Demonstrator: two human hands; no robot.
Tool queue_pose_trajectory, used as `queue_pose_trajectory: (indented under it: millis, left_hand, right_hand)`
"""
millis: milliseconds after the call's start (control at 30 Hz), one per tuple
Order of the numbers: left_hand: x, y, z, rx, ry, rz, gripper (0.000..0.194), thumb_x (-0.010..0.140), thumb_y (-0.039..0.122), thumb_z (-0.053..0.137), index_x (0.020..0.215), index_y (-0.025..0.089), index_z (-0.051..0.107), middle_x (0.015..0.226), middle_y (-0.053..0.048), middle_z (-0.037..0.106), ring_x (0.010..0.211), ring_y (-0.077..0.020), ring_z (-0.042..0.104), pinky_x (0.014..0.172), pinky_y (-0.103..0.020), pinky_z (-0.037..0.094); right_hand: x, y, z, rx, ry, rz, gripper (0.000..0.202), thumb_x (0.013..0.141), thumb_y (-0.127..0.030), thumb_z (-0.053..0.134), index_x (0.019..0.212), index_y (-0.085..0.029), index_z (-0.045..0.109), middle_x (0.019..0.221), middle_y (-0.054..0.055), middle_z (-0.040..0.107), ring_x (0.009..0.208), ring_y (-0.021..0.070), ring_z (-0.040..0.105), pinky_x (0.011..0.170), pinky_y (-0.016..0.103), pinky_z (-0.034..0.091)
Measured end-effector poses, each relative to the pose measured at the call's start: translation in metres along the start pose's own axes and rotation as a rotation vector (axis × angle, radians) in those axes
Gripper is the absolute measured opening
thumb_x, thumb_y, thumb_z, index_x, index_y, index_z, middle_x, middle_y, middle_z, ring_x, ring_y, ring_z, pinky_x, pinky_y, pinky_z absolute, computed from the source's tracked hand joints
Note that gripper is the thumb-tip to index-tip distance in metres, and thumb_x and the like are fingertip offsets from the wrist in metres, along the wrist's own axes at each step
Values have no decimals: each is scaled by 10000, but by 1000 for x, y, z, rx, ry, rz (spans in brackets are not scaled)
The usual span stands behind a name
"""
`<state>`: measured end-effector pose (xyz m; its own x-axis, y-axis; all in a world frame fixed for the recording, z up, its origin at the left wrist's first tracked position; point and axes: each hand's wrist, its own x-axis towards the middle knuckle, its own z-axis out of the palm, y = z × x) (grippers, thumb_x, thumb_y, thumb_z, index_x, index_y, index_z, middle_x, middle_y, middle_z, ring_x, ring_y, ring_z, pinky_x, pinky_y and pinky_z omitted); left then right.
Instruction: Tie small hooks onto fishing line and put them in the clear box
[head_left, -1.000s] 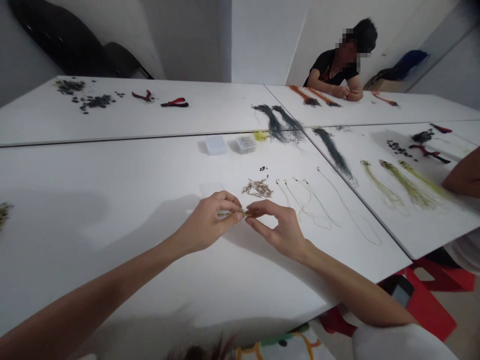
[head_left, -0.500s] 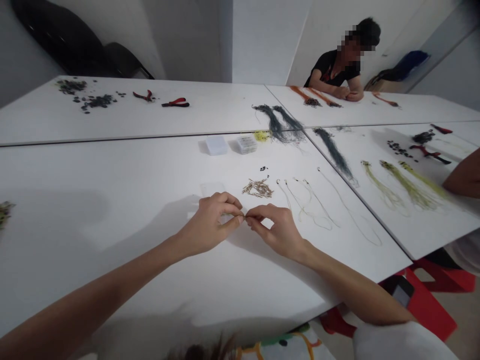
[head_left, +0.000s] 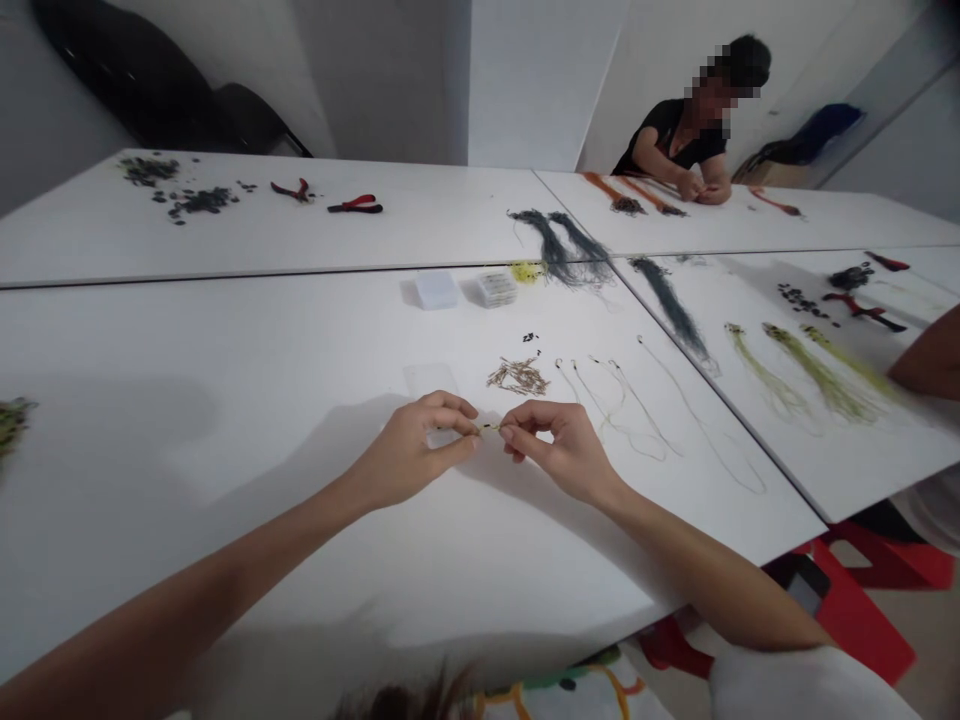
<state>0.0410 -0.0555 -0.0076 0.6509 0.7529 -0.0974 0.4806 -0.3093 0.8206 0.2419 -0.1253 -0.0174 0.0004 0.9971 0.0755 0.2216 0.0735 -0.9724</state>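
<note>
Above the white table, my left hand pinches one end of a small thin piece, yellowish with a dark spot. My right hand pinches its other end, the fingertips of both hands a short gap apart. Just beyond my hands lies a pile of small brown metal pieces, with tiny black bits behind it. Several hooks on thin pale lines are spread to the right of the pile. A clear flat lid lies partly behind my left hand.
Two small clear boxes stand near the table seam beside dark line bundles. Red-handled pliers and black pieces lie at the back left. A person in black sits at the far right; another person's arm is at the right edge.
My fingertips have moved slightly apart, and the small piece between them now shows. The person at the back has raised their hands a little and moved them. The view has shifted slightly.
</note>
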Motion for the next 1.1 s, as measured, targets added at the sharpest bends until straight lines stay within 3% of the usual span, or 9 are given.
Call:
queue_pose_trajectory:
  millis: [200, 300, 433, 667, 867, 1100]
  left_hand:
    - [-5, 0, -14, 108, -50, -6, 206, 837, 397, 606, 729, 249, 700, 1169, -1, 609, 1007, -228, 595, 865, -392, 459]
    - [-10, -3, -17, 215, -42, 86, 160, 840, 382, 612, 865, 270, 724, 1157, -18, 621, 1070, -246, 573, 970, -441, 401]
    - [-19, -6, -15, 331, 18, 178, 256, 865, 410, 604, 1078, 307, 700, 1179, -35, 618, 1115, -261, 544, 1051, -517, 288]
    - [-22, -13, -18, 325, 64, 167, 235, 928, 359, 517, 929, 306, 746, 1121, -22, 646, 1041, -231, 564, 1017, -483, 329]
    - [-9, -14, -30, 232, 48, 0, 257, 897, 410, 525, 829, 284, 739, 1082, -10, 637, 914, -216, 578, 947, -461, 386]
    - [5, -24, -11, 321, 48, -41, 283, 870, 372, 510, 749, 246, 733, 962, -43, 632, 984, -271, 549, 961, -521, 314]
  right_hand:
    - [0, 6, 1, -73, -121, -10, 112, 818, -130, 581, 766, -173, 671, 654, -10, 647, 580, 107, 577, 603, 243, 479]
    - [1, 6, 6, -90, -164, -35, 123, 812, -114, 577, 769, -170, 677, 655, -12, 647, 595, 105, 574, 600, 232, 472]
    - [6, 4, 17, -94, -207, -63, 130, 817, -121, 572, 774, -171, 683, 677, -8, 658, 601, 107, 579, 609, 237, 484]
    - [22, 2, 33, -166, -248, -143, 129, 835, -151, 573, 794, -180, 692, 698, -7, 676, 603, 111, 595, 631, 251, 495]
    - [40, 3, 34, -418, -224, -313, 169, 868, -122, 558, 838, -194, 708, 757, -4, 707, 677, 127, 630, 724, 286, 464]
    - [45, 20, 20, -633, -278, -360, 114, 859, -176, 647, 940, -214, 718, 948, 43, 688, 797, 161, 628, 827, 364, 411]
